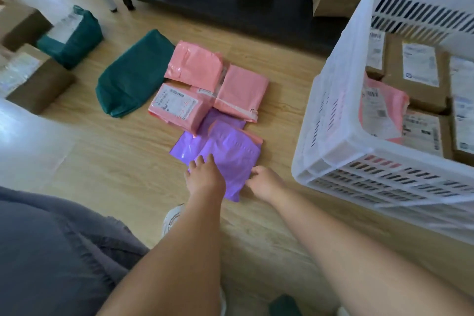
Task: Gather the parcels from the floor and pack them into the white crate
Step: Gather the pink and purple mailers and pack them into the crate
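Note:
Several soft parcels lie on the wooden floor. A purple parcel (228, 159) is nearest me, on top of another purple one (183, 147). My left hand (204, 176) rests on its left edge with fingers spread. My right hand (264, 178) touches its right edge, fingers curled at the rim. Behind it lie three pink parcels: (177, 106), (195, 64), (241, 91). A dark green parcel (133, 74) lies to their left. The white crate (331, 115) stands on the right, holding brown boxes (415, 77) and a pink parcel (379, 110).
Another green parcel (73, 36) and brown cardboard boxes (36, 82) sit at the far left. A dark low shelf (230, 0) with paper-wrapped packages runs along the back. My grey-clad knee (51, 251) and a white shoe (171, 218) are at lower left.

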The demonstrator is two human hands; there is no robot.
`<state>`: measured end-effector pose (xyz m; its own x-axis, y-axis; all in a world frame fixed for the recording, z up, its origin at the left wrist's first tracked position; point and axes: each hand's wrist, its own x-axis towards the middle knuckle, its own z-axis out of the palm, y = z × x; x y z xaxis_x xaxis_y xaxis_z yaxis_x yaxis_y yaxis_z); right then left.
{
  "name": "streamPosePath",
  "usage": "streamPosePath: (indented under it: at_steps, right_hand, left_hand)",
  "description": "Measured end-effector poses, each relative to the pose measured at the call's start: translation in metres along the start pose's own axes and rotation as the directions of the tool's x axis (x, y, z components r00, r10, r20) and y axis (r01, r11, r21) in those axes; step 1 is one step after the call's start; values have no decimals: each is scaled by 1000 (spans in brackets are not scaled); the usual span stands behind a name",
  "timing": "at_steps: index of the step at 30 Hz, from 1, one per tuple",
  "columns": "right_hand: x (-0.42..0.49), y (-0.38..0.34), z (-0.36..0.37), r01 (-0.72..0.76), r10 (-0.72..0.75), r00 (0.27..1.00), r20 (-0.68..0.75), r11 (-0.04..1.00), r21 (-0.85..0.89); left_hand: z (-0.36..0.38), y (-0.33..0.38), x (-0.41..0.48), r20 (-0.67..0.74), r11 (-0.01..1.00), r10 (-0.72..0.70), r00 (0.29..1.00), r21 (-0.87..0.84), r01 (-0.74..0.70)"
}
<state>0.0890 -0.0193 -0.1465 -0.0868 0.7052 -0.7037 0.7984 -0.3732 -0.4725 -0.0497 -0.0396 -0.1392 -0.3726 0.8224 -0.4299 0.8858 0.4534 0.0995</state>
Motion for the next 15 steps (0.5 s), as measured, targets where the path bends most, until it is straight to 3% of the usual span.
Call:
streamPosePath:
  at_steps: [5,11,15]
  right_hand:
    - [18,-2,20,-15,15,999,30,1000,-5]
    - [35,-1,38,-81,72,989,130,995,62]
    - [28,-3,26,-120,112,991,75,986,113]
  left_hand:
    - [23,-14,7,124,997,-70,990,24,68]
    - [34,-17,14,189,1000,-18,982,-18,22]
    - [33,-13,13,218,998,-16,976,-63,31]
